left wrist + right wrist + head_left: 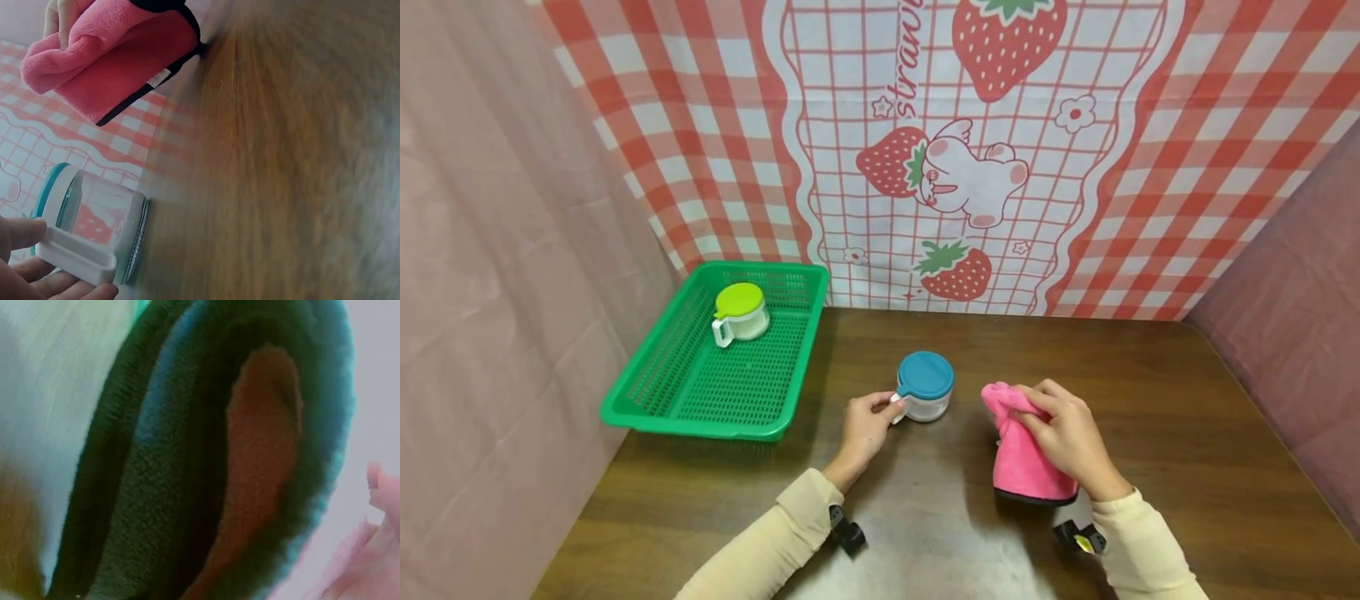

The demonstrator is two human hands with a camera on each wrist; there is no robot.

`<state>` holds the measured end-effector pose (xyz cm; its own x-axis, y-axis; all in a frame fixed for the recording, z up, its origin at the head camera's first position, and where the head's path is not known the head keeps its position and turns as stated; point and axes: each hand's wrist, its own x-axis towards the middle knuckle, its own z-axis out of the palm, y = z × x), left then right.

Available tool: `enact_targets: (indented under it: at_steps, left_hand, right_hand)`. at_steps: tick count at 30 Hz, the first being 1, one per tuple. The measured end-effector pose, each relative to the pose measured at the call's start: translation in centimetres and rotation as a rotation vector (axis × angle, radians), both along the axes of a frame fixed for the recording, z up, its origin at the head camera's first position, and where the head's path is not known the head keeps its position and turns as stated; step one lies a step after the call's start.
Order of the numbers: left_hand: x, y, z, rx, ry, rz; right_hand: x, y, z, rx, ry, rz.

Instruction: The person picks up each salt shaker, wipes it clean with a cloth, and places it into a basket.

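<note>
A clear jar with a blue lid [927,375] and a white side handle [78,255] stands upright on the table. My left hand [862,429] pinches that handle between thumb and fingers. To the right of the jar, my right hand [1070,429] grips a pink cloth [1026,467] with dark edging, bunched at its top and hanging down. Cloth and jar are apart. Up close in the right wrist view, the cloth's folded dark edge [156,469] fills most of the picture and hides much of the hand.
At the left stands a green plastic basket [700,430] with slotted walls. Inside its far end sits a similar jar with a lime-green lid [740,300]. A strawberry-print checked cloth [955,183] hangs behind the wooden table [1150,400]; pale pink curtains flank both sides.
</note>
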<state>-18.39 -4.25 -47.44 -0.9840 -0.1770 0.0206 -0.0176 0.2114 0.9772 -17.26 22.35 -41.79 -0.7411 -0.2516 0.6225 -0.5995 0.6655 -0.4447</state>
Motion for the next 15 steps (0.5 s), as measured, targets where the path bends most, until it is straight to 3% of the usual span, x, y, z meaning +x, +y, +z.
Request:
enact_targets:
  at_steps: [7,11,15]
  left_hand:
    - [0.0,-0.1,-0.1,-0.082,0.033,-0.031]
    - [0.1,0.0,0.0,-0.141,0.062,-0.032]
    - [0.2,-0.1,-0.1,-0.145,0.078,-0.02]
  right_hand:
    - [-0.1,-1.0,-0.1,-0.015,0.006,-0.036]
    - [-0.3,-1.7,-0.2,0.018,0.027,-0.038]
    - [-0.4,-2.4,-0.4,0.063,0.041,-0.03]
